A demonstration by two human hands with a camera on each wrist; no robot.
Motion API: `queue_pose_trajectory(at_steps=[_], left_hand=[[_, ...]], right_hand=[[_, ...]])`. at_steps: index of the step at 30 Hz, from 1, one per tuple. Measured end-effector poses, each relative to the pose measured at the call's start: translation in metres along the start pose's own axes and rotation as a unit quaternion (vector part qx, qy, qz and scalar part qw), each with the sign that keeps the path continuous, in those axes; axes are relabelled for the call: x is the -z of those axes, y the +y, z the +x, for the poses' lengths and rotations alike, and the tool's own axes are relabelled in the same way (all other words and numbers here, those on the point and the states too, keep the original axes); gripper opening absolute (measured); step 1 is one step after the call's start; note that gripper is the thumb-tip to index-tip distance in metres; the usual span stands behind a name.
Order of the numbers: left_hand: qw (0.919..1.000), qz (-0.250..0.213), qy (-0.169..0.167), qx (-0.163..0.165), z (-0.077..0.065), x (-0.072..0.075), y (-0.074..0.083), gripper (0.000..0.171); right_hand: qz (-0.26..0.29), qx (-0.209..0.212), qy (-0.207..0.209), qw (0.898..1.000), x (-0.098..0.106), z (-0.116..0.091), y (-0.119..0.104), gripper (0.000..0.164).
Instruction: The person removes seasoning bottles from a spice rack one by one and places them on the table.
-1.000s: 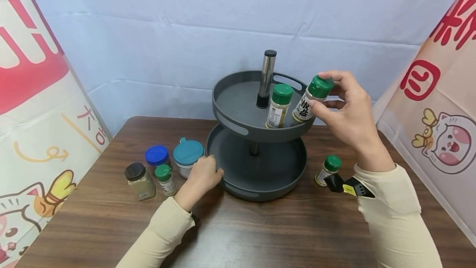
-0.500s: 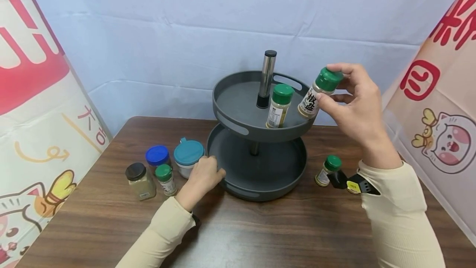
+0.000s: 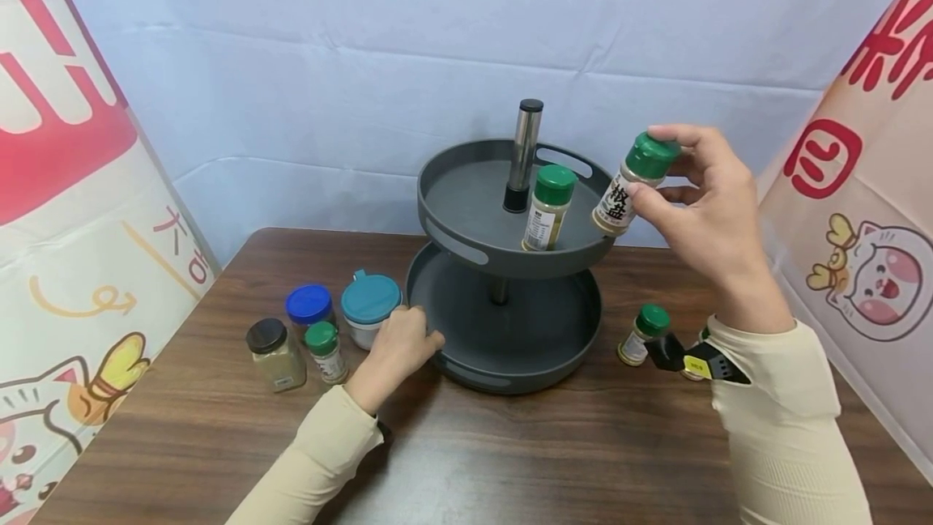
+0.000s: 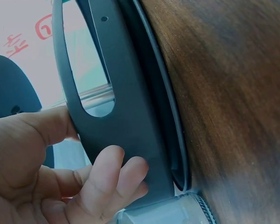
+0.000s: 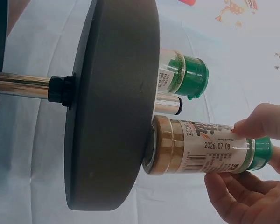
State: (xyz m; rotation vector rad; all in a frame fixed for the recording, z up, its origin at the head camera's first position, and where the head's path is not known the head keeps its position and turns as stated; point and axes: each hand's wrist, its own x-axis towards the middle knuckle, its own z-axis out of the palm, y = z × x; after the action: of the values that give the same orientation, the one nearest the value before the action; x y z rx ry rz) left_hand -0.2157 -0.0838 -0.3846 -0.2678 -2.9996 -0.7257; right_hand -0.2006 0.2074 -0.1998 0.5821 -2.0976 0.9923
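Note:
My right hand (image 3: 710, 209) holds a green-capped spice jar (image 3: 615, 202) between thumb and fingers, gripping near its cap. The jar tilts, its base by the right rim of the upper tray (image 3: 466, 237) of a grey two-tier stand; in the right wrist view the base (image 5: 154, 147) lies close against that tray's edge, and contact is hard to tell. Another green-capped jar (image 3: 545, 213) stands on the upper tray. At the left of the lower tray (image 3: 503, 347), my left hand (image 3: 399, 340) grips the rim, thumb and curled fingers about its wall (image 4: 130, 112) in the left wrist view.
Left on the table (image 3: 510, 460) stand a teal-lidded container (image 3: 370, 300), a blue-lidded jar (image 3: 309, 305), a black-lidded jar (image 3: 275, 355) and a small green-capped jar (image 3: 325, 353). Right is another green-capped jar (image 3: 641, 335), with one more partly hidden behind my wrist strap. A steel post (image 3: 523, 152) rises mid-stand.
My right hand has moved right and slightly up with the spice jar, from over the upper tray to its right rim. My left hand has stayed in place.

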Motion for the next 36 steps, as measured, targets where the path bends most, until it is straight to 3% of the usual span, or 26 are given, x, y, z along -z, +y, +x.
queue_pose_trajectory(at_steps=[20,36], left_hand=[[0.9999,-0.015,-0.006,0.001,0.0,-0.002,0.0,0.025],[0.9999,-0.011,0.005,-0.009,0.0,-0.004,-0.001,0.027]], right_hand=[[-0.001,-0.032,0.017,0.999,0.023,-0.017,0.019,0.054],[-0.053,-0.075,-0.022,0.996,0.04,-0.043,0.046,0.058]])
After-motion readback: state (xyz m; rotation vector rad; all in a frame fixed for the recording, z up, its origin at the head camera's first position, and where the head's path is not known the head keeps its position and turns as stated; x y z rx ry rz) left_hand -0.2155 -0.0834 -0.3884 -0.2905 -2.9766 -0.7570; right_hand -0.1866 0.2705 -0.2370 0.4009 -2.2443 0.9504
